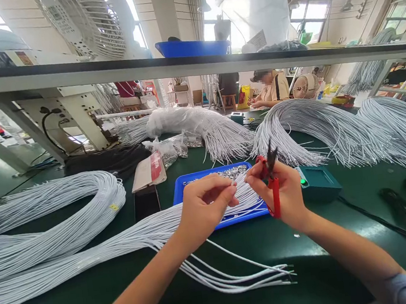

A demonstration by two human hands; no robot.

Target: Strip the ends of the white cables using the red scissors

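With the blades (271,156) standing just above your right hand's fingers, a careless turn could have nicked skin or insulation. Your right hand (287,193) clamped one pair of red-handled cutters (275,197); your left hand (205,206) pinched one small white tip (234,184), perhaps a cable end. Beneath both lay one blue tray (241,219); one cable bundle (125,240) passed beyond your left wrist, strands uncountable.

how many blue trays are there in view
2: one blue tray on the green table, partly hidden by the left hand and white wires; another blue tray up on the shelf. More may be hidden.
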